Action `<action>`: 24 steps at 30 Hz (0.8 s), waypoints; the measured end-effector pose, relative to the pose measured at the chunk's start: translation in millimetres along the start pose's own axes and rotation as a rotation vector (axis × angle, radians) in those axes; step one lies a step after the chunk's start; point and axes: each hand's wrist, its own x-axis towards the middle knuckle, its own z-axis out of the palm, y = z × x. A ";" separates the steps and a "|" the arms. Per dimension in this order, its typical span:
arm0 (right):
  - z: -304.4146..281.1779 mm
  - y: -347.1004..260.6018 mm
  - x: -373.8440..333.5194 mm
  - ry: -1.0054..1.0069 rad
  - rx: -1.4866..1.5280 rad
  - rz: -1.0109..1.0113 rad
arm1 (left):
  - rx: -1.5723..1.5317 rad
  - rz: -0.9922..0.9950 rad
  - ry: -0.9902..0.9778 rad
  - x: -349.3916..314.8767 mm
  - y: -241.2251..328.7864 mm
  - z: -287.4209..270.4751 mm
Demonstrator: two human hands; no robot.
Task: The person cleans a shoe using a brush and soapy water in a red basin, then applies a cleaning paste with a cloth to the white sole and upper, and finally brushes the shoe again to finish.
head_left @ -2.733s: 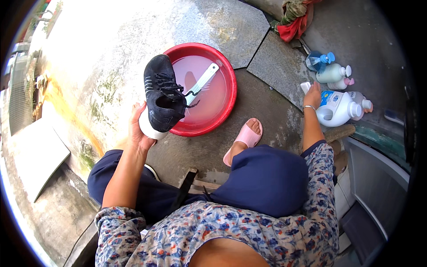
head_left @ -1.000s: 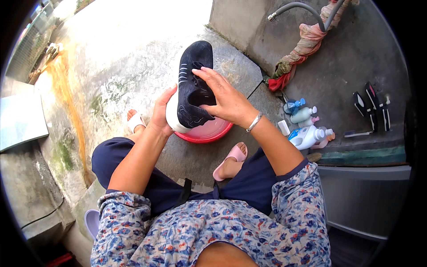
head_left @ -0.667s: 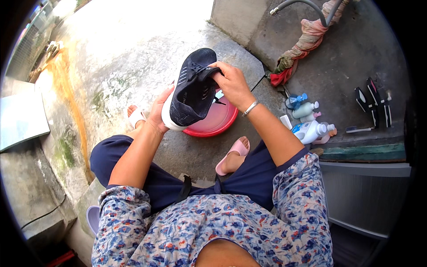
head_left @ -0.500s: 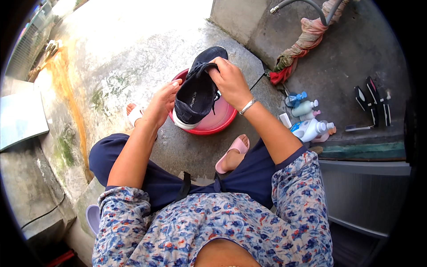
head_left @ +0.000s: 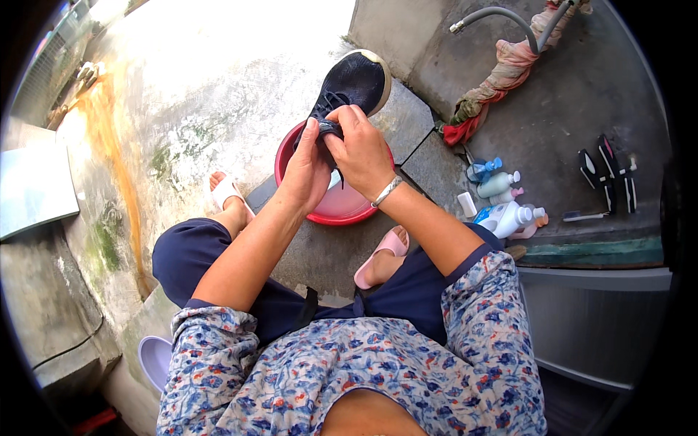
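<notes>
A black lace-up sneaker [head_left: 356,81] with a whitish sole is tilted above the far side of a red basin [head_left: 346,219], its toe aimed away and to the right. My right hand [head_left: 361,149] pinches the shoe around its tongue and laces. Against the near left side of the opening, my left hand [head_left: 308,173] grips it too, with the thumb up. Both hands cover most of the heel and collar. Below them, cloudy pinkish water [head_left: 347,198] partly shows in the basin.
Right of the basin stand several bottles [head_left: 502,182] and a white block [head_left: 467,204]. Farther right lie a brush [head_left: 584,216] and a pair of black objects with white edges [head_left: 609,171]. A cloth-wrapped hose [head_left: 502,69] is behind. Slippered feet [head_left: 385,256] flank the basin.
The sneaker has turned so its toe now points away and its upper shows, where its inside faced up before. My left hand has moved right, close beside my right hand.
</notes>
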 end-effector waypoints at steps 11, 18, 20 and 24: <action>11.3 11.2 -19.8 -0.209 0.489 0.224 | -0.338 -0.170 -0.339 20.5 -15.1 -49.3; 7.5 64.6 -50.4 -0.200 0.718 0.591 | -0.769 0.038 -0.101 38.6 -4.6 -33.4; 23.6 63.7 -59.6 -0.280 0.754 0.661 | -0.806 0.053 -0.116 45.8 -8.2 -40.1; 63.8 65.7 -81.4 -0.307 0.554 0.744 | -0.907 0.050 -0.120 55.9 -17.4 -52.6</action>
